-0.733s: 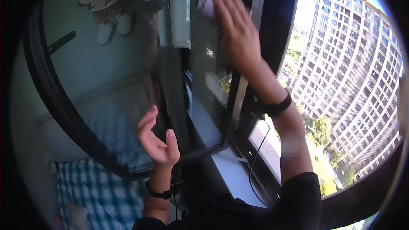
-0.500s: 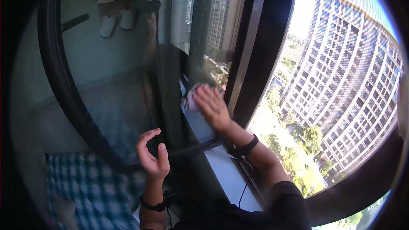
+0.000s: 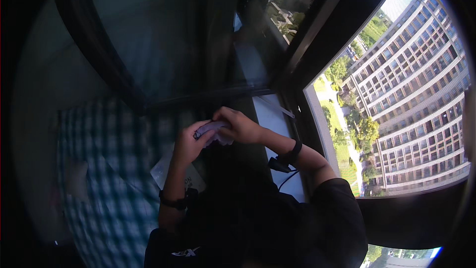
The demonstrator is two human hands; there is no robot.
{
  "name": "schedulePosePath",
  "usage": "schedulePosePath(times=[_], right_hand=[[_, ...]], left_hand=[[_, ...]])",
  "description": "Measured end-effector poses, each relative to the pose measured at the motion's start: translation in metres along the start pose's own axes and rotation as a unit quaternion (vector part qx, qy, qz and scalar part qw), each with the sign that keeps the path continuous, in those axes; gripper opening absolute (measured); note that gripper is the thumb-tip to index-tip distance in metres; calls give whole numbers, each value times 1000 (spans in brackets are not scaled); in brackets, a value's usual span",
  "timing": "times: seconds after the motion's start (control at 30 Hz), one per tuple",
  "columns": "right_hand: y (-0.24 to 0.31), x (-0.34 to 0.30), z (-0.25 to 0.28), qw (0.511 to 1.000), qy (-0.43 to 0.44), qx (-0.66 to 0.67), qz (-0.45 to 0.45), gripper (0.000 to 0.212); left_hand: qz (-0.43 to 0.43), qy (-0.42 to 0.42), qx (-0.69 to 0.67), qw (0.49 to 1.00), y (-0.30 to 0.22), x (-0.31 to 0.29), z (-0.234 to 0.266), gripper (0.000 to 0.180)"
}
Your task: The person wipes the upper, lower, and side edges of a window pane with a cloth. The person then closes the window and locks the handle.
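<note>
A crumpled pale lilac cloth point(image 3: 214, 130) is held between my two hands, close in front of my chest. My left hand point(image 3: 187, 141) pinches its left end, thumb on top. My right hand point(image 3: 239, 125) grips the other end with bent fingers. Beyond the hands stands the open window sash, its dark frame point(image 3: 208, 100) running just past my fingertips without touching them. The sash's glass pane point(image 3: 163, 34) shows dim reflections. The cloth's underside is hidden by my fingers.
Left of me lies a green-and-white checked cloth cover point(image 3: 106, 183). A pale printed sheet or packet point(image 3: 193, 177) lies by my left wrist. On the right run the white sill point(image 3: 265, 111) and a screened window opening point(image 3: 342, 114) with a tall building outside. A dark cable point(image 3: 286, 181) hangs near my right forearm.
My right hand has come off the glass with the cloth and moved back toward my body. My left hand, formerly empty, has closed on the cloth too. The view has tilted downward.
</note>
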State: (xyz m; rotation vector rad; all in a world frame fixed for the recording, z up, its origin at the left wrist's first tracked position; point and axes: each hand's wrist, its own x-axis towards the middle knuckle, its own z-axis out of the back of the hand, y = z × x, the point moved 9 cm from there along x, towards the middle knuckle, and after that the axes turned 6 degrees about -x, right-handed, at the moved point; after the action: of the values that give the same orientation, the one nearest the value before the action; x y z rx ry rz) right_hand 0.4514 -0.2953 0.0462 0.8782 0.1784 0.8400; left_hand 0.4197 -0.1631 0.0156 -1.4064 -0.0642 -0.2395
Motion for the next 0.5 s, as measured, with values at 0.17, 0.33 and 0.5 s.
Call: schedulePosePath(times=[0.17, 0.33, 0.5], right_hand=[[-34, -11, -2, 988, 75, 60, -120, 36], [-23, 8, 11, 995, -39, 30, -92, 32], [8, 47, 8, 992, -102, -61, -29, 28]], left_hand=[[64, -19, 25, 997, 9, -4, 8, 27], [-5, -14, 15, 1000, 1, -3, 20, 32], [-8, -151, 65, 986, 30, 8, 78, 29]])
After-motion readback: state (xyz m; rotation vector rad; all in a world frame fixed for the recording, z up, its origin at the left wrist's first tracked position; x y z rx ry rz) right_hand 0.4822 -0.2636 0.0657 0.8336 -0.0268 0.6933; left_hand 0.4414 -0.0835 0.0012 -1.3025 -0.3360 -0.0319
